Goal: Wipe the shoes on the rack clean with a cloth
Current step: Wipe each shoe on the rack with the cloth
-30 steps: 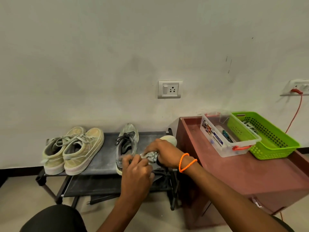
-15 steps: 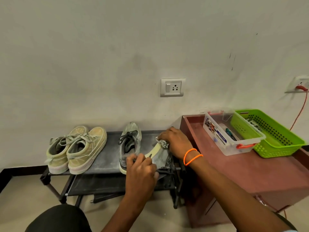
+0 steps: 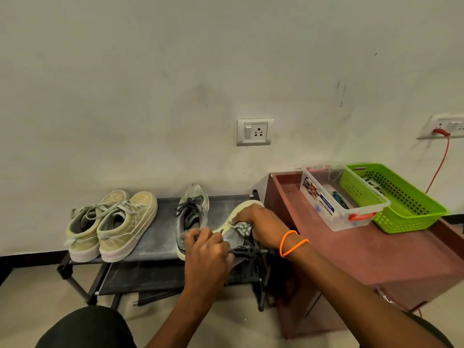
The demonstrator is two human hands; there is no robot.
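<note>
A grey running shoe with a pale yellow-white sole [image 3: 234, 218] is tipped on its side at the right end of the low black metal shoe rack [image 3: 160, 237], sole turned up. The left hand [image 3: 207, 257] grips the heel end with curled fingers. The right hand [image 3: 261, 227], which wears two orange cord bracelets [image 3: 291, 243], presses a crumpled grey patterned cloth [image 3: 242, 228] against the shoe just below the sole, fingers bunched round it.

Handling, as judged: the shoe is probably light, with a soft upper that gives under pressure and a firmer sole. The heel and the sole edge offer the steadiest hold. The cloth is limp and must stay bunched to carry pressure.

Its mate, a grey laced shoe [image 3: 192, 214], stands upright on the rack just left of the held shoe and close to the left hand's knuckles. A pair of dusty beige canvas sneakers [image 3: 113, 226] sits at the rack's left end, well apart.

Right of the rack stands a reddish-brown cabinet [image 3: 376, 252], touching or nearly touching it, which limits elbow room for the right arm. On it are a clear plastic box [image 3: 334, 197] and a green perforated plastic basket [image 3: 401, 202]. A white wall socket [image 3: 254, 131] lies above the rack.
</note>
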